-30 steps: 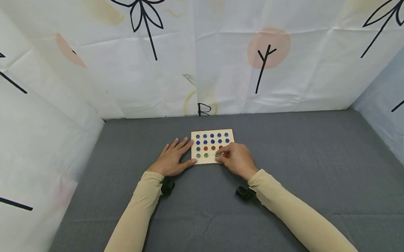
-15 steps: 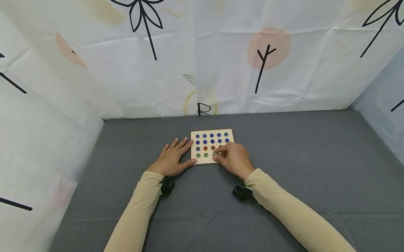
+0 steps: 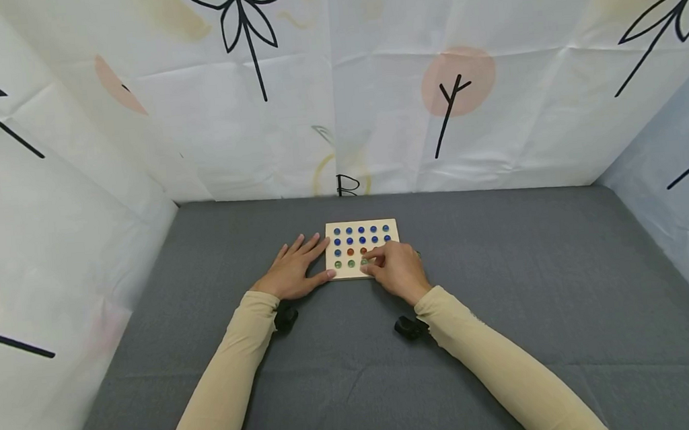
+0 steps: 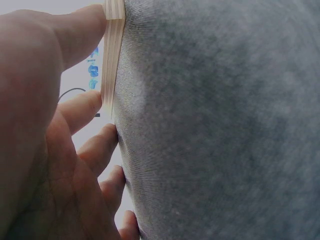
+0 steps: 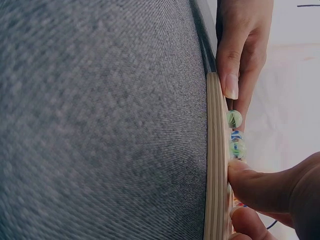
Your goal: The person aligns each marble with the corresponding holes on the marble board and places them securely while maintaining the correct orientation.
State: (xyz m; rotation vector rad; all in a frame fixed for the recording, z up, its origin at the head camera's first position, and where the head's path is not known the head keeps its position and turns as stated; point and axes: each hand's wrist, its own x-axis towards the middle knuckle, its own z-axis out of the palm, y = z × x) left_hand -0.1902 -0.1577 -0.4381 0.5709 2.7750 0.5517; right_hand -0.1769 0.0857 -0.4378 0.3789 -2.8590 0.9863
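A pale wooden board [image 3: 358,271] with rows of glass marbles in its holes lies on the grey cloth. Blue marbles [image 3: 362,240] fill the back rows, orange ones [image 3: 350,251] sit in the third, and green ones [image 3: 351,264] in the front row. My left hand [image 3: 291,273] rests with fingers spread, thumb and index finger touching the board's left edge. At the front row, my right hand [image 3: 402,271] has thumb and index finger around a green marble [image 3: 364,262]. In the right wrist view my thumb hides that marble, beside other green marbles [image 5: 237,148]. The board's right front part is covered by this hand.
Grey cloth [image 3: 345,377] covers the table around the board. White patterned fabric walls [image 3: 386,124] stand at the back and both sides. A dark wrist camera [image 3: 411,328] sits at each sleeve cuff.
My right hand has shifted slightly left along the front row, bringing the green marble to the third place from the left. My left hand has stayed still.
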